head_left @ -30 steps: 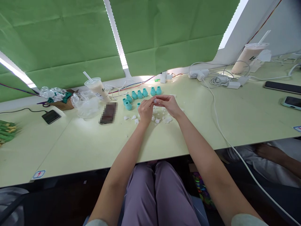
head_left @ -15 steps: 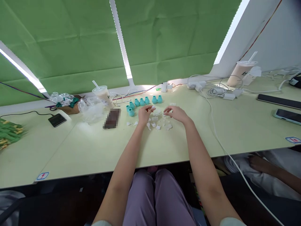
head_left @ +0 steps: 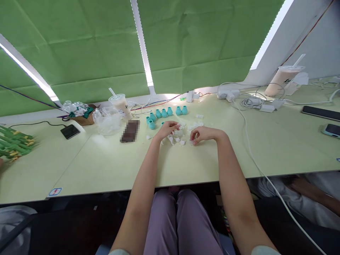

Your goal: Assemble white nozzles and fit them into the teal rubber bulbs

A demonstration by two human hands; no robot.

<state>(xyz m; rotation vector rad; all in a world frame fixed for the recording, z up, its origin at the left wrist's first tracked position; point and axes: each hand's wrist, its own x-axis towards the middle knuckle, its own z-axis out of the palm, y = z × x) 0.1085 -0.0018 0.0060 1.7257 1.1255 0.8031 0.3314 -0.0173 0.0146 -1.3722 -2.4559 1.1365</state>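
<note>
My left hand (head_left: 169,129) hovers over the left side of a loose pile of small white and translucent pieces (head_left: 177,139). Its thumb and fingers are pinched around a small white piece (head_left: 179,125), partly hidden by the fingertips. At the pile's right edge, my right hand (head_left: 201,134) has its fingertips closed on a small translucent piece (head_left: 191,142) at the tabletop. Several turquoise vase-shaped pieces (head_left: 164,113) stand behind the hands, and one more is partly covered by my left hand.
Left of the pile lies a pixelated dark flat object (head_left: 130,131). Beyond it are a clear plastic bag (head_left: 107,122) and a drink cup (head_left: 120,106). A white cable (head_left: 247,136) runs down the right side from a power strip (head_left: 227,95). Another person's arm (head_left: 316,194) shows at the right.
My right hand has moved down and pinched a translucent piece at the pile's edge. My left hand stays near the pile, still pinching. The whole view has shifted slightly.
</note>
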